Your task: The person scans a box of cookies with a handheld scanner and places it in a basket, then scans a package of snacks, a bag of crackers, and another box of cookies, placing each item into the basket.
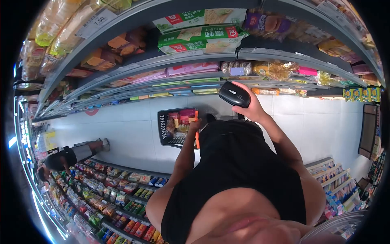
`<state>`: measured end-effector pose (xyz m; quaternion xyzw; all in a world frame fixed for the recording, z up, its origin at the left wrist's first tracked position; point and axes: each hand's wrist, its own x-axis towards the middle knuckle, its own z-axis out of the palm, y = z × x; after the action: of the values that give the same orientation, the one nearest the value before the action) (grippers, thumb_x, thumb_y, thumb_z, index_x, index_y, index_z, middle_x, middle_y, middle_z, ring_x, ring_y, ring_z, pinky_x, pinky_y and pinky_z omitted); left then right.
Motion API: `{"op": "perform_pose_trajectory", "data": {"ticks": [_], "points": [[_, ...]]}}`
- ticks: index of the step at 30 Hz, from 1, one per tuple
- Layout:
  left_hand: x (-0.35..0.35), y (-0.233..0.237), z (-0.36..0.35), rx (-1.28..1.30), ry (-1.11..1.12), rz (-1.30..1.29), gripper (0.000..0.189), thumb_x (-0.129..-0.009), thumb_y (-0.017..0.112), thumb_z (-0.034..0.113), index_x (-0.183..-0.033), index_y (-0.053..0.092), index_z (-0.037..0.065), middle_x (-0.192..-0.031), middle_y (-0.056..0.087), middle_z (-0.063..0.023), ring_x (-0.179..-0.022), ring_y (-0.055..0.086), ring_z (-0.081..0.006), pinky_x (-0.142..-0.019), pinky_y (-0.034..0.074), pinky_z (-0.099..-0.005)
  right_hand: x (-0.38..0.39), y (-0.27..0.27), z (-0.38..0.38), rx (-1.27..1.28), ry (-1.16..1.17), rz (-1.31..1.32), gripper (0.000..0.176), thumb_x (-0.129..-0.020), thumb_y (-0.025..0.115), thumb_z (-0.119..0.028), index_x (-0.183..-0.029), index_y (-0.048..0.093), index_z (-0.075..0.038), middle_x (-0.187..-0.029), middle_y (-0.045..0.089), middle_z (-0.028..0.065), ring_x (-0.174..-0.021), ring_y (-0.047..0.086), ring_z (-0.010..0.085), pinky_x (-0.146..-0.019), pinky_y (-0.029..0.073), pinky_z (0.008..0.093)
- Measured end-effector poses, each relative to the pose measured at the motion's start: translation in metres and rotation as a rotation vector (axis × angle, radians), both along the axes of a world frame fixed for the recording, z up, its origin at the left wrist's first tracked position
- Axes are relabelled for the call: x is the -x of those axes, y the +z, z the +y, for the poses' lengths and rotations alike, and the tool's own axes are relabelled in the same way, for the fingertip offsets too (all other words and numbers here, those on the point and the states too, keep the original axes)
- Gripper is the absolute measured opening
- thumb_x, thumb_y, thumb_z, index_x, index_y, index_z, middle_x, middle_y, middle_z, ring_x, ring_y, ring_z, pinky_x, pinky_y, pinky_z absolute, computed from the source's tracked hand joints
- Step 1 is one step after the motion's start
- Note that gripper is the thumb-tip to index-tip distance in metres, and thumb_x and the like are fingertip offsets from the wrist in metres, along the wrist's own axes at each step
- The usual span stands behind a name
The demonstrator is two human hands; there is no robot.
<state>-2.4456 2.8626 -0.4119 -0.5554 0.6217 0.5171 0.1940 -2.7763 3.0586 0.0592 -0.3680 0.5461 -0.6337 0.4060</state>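
My right hand (252, 106) is wrapped round a black rounded device (234, 94) with a small white logo, held up in front of the lower shelves. Lower and to the left, my left hand (195, 124) grips the orange handle (197, 138) of a black shopping basket (163, 141). Inside the basket lie several packets, some red or pink, some brownish in clear wrapping. Green and white biscuit packs (203, 39) sit on the shelf above the device.
Grey shelves (142, 61) of packaged food curve across the top. Behind is another rack of snacks (118, 193). A person (67, 158) stands by it at the far left. A display of small packets (335, 181) is at the lower right. Pale floor tiles (126, 134) lie between.
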Motion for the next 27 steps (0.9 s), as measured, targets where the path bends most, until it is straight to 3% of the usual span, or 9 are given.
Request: {"op": "perform_pose_trajectory", "data": {"ticks": [1, 3, 6, 9, 12, 13, 14, 22, 27], "points": [[-0.013, -0.046, -0.007, 0.148, -0.051, 0.073, 0.067, -0.090, 0.067, 0.063, -0.103, 0.072, -0.004, -0.104, 0.074, -0.0271, -0.106, 0.071, -0.0437, -0.085, 0.053, -0.0523, 0.003, 0.001, 0.002, 0.009, 0.003, 0.025, 0.091, -0.083, 0.088, -0.013, -0.158, 0.037, -0.003, -0.151, 0.054, 0.0121, -0.139, 0.051, 0.0180, -0.117, 0.039, 0.0340], [0.001, -0.002, -0.029, 0.409, -0.408, 0.246, 0.058, -0.095, 0.066, 0.053, -0.104, 0.072, -0.004, -0.103, 0.074, -0.0255, -0.102, 0.071, -0.0393, -0.085, 0.055, -0.0483, 0.011, 0.010, 0.005, 0.014, -0.007, 0.065, 0.094, -0.082, 0.090, -0.017, -0.159, 0.037, -0.003, -0.151, 0.054, 0.0119, -0.139, 0.051, 0.0181, -0.117, 0.039, 0.0337], [0.049, 0.179, -0.064, 0.451, -0.385, 0.668, 0.039, -0.102, 0.062, 0.034, -0.107, 0.072, -0.004, -0.102, 0.074, -0.0217, -0.096, 0.073, -0.0302, -0.087, 0.057, -0.0408, 0.017, 0.017, 0.016, 0.070, -0.031, -0.002, 0.095, -0.082, 0.091, -0.018, -0.159, 0.037, -0.003, -0.151, 0.054, 0.0116, -0.138, 0.052, 0.0181, -0.117, 0.039, 0.0336], [0.125, 0.392, -0.062, 0.491, 0.215, 0.982, 0.017, -0.101, 0.066, 0.009, -0.116, 0.071, 0.001, -0.106, 0.073, -0.0068, -0.096, 0.068, -0.0157, -0.088, 0.055, -0.0321, 0.025, 0.017, 0.024, 0.110, -0.054, -0.039, 0.096, -0.081, 0.091, -0.019, -0.158, 0.037, -0.001, -0.150, 0.054, 0.0112, -0.137, 0.053, 0.0174, -0.115, 0.040, 0.0332], [0.164, 0.505, -0.080, 1.011, 0.216, 1.202, 0.022, -0.095, 0.073, 0.002, -0.116, 0.068, -0.002, -0.114, 0.073, -0.0111, -0.100, 0.069, -0.0174, -0.093, 0.055, -0.0316, 0.033, 0.016, 0.027, 0.119, -0.059, -0.062, 0.095, -0.081, 0.090, -0.018, -0.158, 0.037, 0.000, -0.149, 0.055, 0.0113, -0.136, 0.053, 0.0167, -0.114, 0.041, 0.0326], [0.171, 0.532, -0.082, 0.947, 0.249, 1.153, 0.031, -0.094, 0.074, 0.002, -0.123, 0.064, -0.003, -0.119, 0.071, -0.0128, -0.112, 0.068, -0.0185, -0.099, 0.053, -0.0345, 0.034, 0.017, 0.028, 0.125, -0.061, -0.064, 0.095, -0.081, 0.089, -0.018, -0.158, 0.037, 0.000, -0.148, 0.055, 0.0113, -0.135, 0.053, 0.0165, -0.114, 0.041, 0.0324], [0.185, 0.546, -0.092, 1.071, 0.186, 1.193, 0.040, -0.093, 0.076, 0.002, -0.129, 0.061, -0.003, -0.123, 0.069, -0.0135, -0.117, 0.066, -0.0197, -0.104, 0.051, -0.0354, 0.034, 0.018, 0.028, 0.130, -0.051, -0.064, 0.095, -0.081, 0.089, -0.018, -0.158, 0.038, 0.000, -0.148, 0.055, 0.0113, -0.135, 0.053, 0.0163, -0.114, 0.041, 0.0323], [0.220, 0.553, -0.144, 0.865, 0.126, 1.176, 0.069, -0.079, 0.091, 0.013, -0.135, 0.054, -0.003, -0.120, 0.063, -0.0177, -0.112, 0.064, -0.0212, -0.104, 0.051, -0.0369, 0.034, 0.019, 0.042, 0.182, -0.046, -0.051, 0.096, -0.082, 0.090, -0.021, -0.159, 0.036, 0.000, -0.149, 0.055, 0.0121, -0.136, 0.053, 0.0174, -0.115, 0.040, 0.0330], [0.221, 0.566, -0.150, 0.941, -0.171, 1.056, 0.078, -0.077, 0.093, 0.009, -0.138, 0.047, -0.008, -0.130, 0.063, -0.0224, -0.121, 0.062, -0.0247, -0.104, 0.051, -0.0345, 0.033, 0.014, 0.055, 0.163, -0.048, -0.073, 0.097, -0.082, 0.090, -0.022, -0.159, 0.036, 0.001, -0.151, 0.054, 0.0129, -0.138, 0.052, 0.0181, -0.116, 0.040, 0.0333]]}}
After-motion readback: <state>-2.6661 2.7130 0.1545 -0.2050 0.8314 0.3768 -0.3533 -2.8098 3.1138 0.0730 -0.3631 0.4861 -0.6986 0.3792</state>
